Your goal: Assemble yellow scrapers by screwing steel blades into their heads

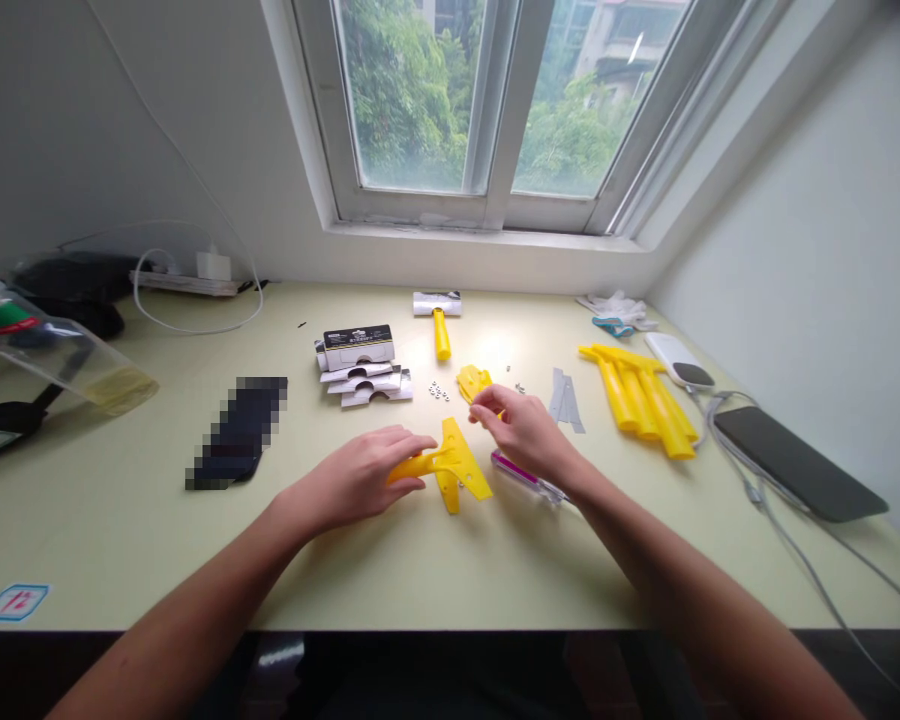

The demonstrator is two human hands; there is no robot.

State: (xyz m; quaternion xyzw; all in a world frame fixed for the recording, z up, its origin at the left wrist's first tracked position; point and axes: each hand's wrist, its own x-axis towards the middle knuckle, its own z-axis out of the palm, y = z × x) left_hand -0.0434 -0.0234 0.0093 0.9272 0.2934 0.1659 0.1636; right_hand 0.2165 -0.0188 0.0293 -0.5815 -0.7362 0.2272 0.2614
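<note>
The left hand (352, 480) is curled closed over the narrow arm of a flat yellow plastic piece (454, 462), which lies low over the desk's front half, its wide end sticking out past the fingers. The right hand (525, 432) hangs just beside it, thumb and forefinger drawn together in a pinch; whether they hold something tiny cannot be told. Just below that hand lies a clear-and-magenta tool (525, 476). Ahead are a second yellow piece (474, 382), small metal nuts (439, 391) and grey metal strips (566, 400), with a pile of yellow handles (641, 405) to the right. Open desk (157, 560) stretches left and along the front edge, while the far edge meets the wall under a window (487, 110). A black-topped card package (358, 347) carries print too small to read, and the blue-edged sticker (15, 602) in the front left corner shows red marks that cannot be made out
</note>
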